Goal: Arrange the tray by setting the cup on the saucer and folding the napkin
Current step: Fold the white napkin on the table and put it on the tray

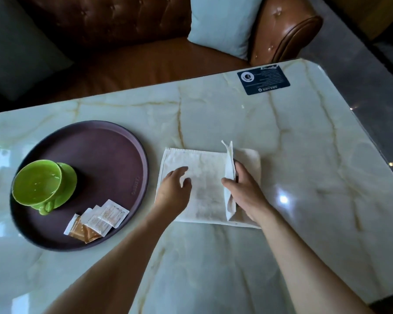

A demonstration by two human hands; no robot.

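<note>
- Napkin, centre frame, looked soft and limp; you did best taking its edges.
- Your right hand pinched a raised fold; your left hand apparently rested flat, fingers relaxed.

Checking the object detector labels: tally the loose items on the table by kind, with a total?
Tray: 1
Cup: 1
Saucer: 1
Napkin: 1
Packets: at least 4, overlapping, so the exact count is unclear
Card: 1
Total: at least 9
</note>
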